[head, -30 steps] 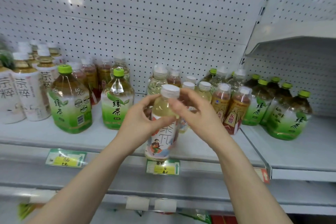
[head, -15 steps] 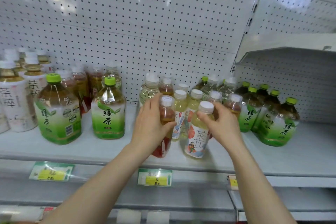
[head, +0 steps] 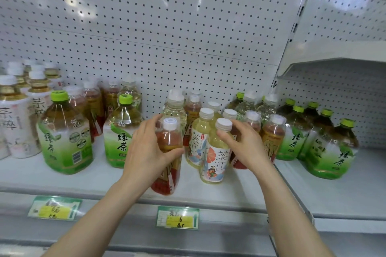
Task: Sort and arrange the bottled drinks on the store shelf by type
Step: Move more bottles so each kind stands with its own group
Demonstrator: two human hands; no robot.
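Observation:
My left hand [head: 144,152] grips a white-capped bottle of red tea [head: 169,142] round its upper body, at the front of the white shelf [head: 104,181]. My right hand [head: 246,148] holds the neck of a pale yellow tea bottle [head: 216,165] with a white picture label, thumb in front and fingers behind. That bottle stands upright on the shelf just right of the red one. Behind both stands a mixed cluster of small yellow [head: 200,137], red [head: 271,137] and clear [head: 174,110] bottles.
Big green-capped green tea bottles stand at the left [head: 62,135] and in a group at the right [head: 330,152]. White-labelled tea bottles [head: 18,127] fill the far left. A pegboard wall backs the shelf. Price tags [head: 177,217] hang on the front rail. A higher shelf [head: 334,56] juts out at the upper right.
The yellow bottle, held in both hands before, now stands on the shelf under my right hand. My left hand let it go and took hold of the red tea bottle.

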